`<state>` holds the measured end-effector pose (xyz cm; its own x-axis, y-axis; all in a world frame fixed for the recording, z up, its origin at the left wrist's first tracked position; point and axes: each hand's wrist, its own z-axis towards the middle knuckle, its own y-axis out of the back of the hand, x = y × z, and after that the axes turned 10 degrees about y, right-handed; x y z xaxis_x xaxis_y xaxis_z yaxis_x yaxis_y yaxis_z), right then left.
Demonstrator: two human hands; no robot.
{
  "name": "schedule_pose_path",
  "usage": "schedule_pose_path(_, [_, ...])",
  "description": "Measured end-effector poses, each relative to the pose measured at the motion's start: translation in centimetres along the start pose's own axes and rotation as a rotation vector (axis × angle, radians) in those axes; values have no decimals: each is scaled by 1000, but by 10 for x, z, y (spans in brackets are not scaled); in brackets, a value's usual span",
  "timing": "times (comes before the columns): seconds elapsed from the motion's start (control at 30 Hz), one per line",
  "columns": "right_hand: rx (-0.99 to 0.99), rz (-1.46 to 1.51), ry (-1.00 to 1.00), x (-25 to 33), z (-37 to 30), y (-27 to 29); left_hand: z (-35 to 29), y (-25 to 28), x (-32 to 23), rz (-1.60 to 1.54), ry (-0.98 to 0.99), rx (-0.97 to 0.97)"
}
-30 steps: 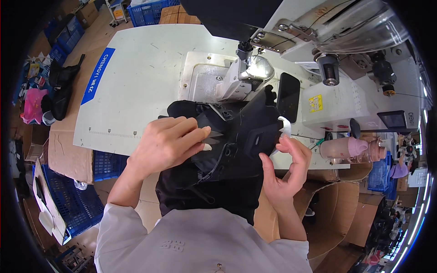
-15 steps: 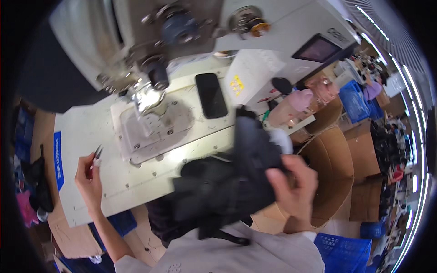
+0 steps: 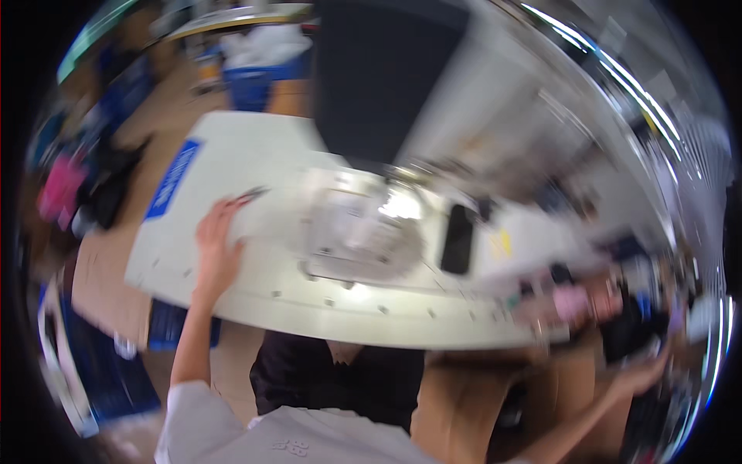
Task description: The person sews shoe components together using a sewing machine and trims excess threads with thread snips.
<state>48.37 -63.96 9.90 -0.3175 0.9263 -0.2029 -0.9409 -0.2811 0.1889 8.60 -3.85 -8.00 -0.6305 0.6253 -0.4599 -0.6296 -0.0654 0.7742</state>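
Observation:
My left hand [image 3: 216, 246] rests on the pale table to the left of the sewing machine, its thumb apart from its stretched fingers. A pair of small thread snips [image 3: 252, 195] lies at those fingertips, touching them or nearly so. Far off to the right, my right arm is stretched out, and the right hand [image 3: 645, 377] is smeared by motion. Close above that hand is a blurred black shape [image 3: 630, 329], perhaps the black fabric piece; whether the hand holds it I cannot make out.
The lit sewing machine bed [image 3: 355, 263] sits mid-table, with a black phone [image 3: 458, 240] to its right. A pink bottle [image 3: 570, 303] stands near the table's right end. Cardboard boxes [image 3: 448, 410] are below it. A blue crate [image 3: 182, 325] is under the left edge.
My view has swung left. My right hand has gone from in front of me far to the right, and the black fabric piece has left my lap area. My left fingers have loosened from the snips.

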Motion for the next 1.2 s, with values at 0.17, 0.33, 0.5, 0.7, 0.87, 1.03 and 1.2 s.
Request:
schedule_pose_path(0.17, [-552,533,44,235,16,37,-5,25,37,72,77,-128])
schedule_pose_path(0.33, [148,1485,351,424,-36,63,-13,57,89,1,254,-183])
schedule_pose_path(0.5, [774,1890,914,587,-63,115,23,66,180,6,394,-366])
schedule_pose_path(0.7, [792,1676,1159,672,-77,133,103,101,382,311,800,-523])
schedule_pose_path(0.87, [919,1597,1180,679,-74,129,110,121,519,533,763,-399])
schedule_pose_path(1.03, [870,1806,1117,668,-69,133,50,129,611,364,676,-637])
schedule_pose_path(1.2, [870,1792,1132,675,-78,137,17,94,486,200,706,-913])
